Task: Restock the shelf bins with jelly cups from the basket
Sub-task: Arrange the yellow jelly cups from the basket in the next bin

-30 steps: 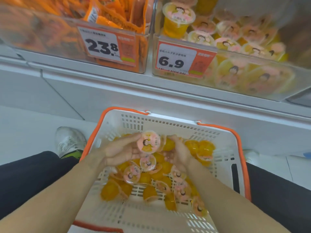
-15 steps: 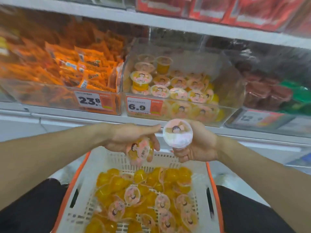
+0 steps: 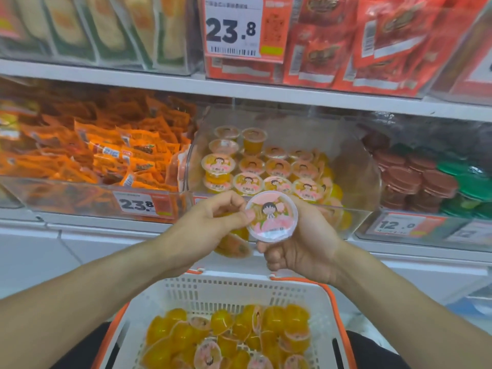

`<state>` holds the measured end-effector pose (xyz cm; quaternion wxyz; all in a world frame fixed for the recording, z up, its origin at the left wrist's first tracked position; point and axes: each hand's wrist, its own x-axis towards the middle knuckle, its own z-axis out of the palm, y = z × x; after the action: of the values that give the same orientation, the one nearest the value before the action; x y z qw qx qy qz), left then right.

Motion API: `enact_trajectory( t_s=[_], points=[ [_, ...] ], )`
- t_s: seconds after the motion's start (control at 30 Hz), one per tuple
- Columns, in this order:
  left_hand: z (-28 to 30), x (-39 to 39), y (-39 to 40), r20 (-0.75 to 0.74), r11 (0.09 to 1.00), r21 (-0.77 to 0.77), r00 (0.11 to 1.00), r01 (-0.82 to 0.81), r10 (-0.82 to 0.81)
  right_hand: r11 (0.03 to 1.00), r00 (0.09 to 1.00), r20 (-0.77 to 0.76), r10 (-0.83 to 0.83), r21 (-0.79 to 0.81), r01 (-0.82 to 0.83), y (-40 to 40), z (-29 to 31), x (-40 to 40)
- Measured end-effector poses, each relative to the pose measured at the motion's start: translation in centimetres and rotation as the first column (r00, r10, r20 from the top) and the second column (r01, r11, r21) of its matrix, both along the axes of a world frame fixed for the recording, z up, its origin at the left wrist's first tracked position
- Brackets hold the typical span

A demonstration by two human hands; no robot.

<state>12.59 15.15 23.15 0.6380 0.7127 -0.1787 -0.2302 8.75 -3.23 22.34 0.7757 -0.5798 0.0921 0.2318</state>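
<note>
Pink-lidded jelly cup (image 3: 271, 219) higher now, nearer bin (image 3: 356, 219) (both hands).

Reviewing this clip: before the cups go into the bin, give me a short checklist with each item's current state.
1. Right hand has a firm grip on the jelly cup, lid facing the camera: ok.
2. Left hand holds a second cup low under its fingers, mostly hidden: cannot tell how securely.
3. Target is the clear bin holding matching cups: ok.
4. Free space at the bin's right: ok.
5. Path over the bin's front wall unobstructed: ok.
6. Basket has more cups left: ok.
</note>
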Motion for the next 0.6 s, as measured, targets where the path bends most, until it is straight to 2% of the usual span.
enact_trajectory(
  t_s=[0.13, 0.27, 0.33, 0.43, 0.5, 0.6],
  points=[
    [-0.4, 0.4, 0.3, -0.068, 0.997, -0.029, 0.996, -0.067, 0.065, 0.978, 0.998, 0.063, -0.005, -0.209, 0.018, -0.9, 0.7, -0.2],
    [-0.2, 0.8, 0.7, -0.192, 0.986, -0.074, 0.972, -0.15, 0.133, 0.922, 0.956, 0.27, -0.115, -0.329, 0.204, -1.0, 1.9, -0.6],
    [-0.1, 1.0, 0.9, -0.189, 0.979, -0.088, 0.968, -0.181, 0.162, 0.91, 0.924, 0.357, -0.139, -0.322, 0.261, -0.5, 2.2, -0.8],
    [0.2, 1.1, 1.0, -0.157, 0.975, -0.089, 0.97, -0.202, 0.187, 0.908, 0.894, 0.406, -0.19, -0.274, 0.318, 0.9, 2.2, -1.0],
    [0.2, 1.2, 1.0, -0.166, 0.97, -0.078, 0.962, -0.232, 0.217, 0.898, 0.883, 0.391, -0.259, -0.238, 0.369, 1.5, 2.2, -0.9],
    [0.6, 1.3, 1.1, -0.256, 0.953, -0.099, 0.933, -0.287, 0.254, 0.875, 0.866, 0.336, -0.37, -0.188, 0.447, 1.6, 2.8, 0.3]
  ],
)
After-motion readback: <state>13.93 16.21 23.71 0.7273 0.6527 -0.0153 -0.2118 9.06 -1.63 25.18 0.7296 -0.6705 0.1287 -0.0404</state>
